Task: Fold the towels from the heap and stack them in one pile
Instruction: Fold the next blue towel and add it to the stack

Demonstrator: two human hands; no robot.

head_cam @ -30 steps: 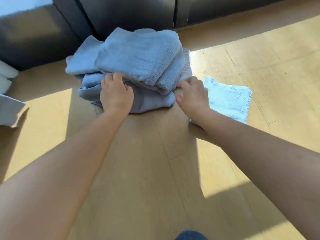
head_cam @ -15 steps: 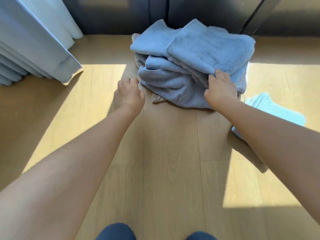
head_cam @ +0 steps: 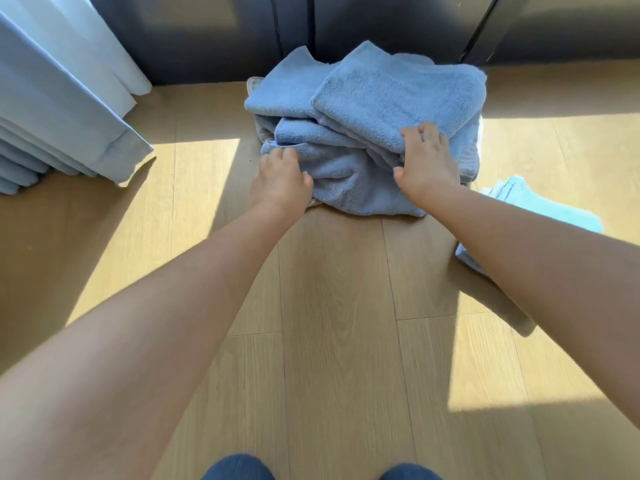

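Moved in from the bare floor since half a second back, left hand now at the heap's near-left edge, fingers curled into the lower grey-blue towel. Knees just showing at the bottom edge, both forearms stretched out over the boards. Right hand planted on the heap's near-right side, fingers spread over the top towel, thumb out toward the lower one; pressing or pinching, cannot tell. Looks like the picking step: freeing one towel from the heap, nothing spread for folding yet. Next move probably calls for drawing the lower towel toward the knees while holding the upper layers back, else the lot slides along. Off to the right, partly behind the forearm, pale folded towel flat on the floor, likely the pile's start. Farther left, curtain; beyond the heap, dark panels.
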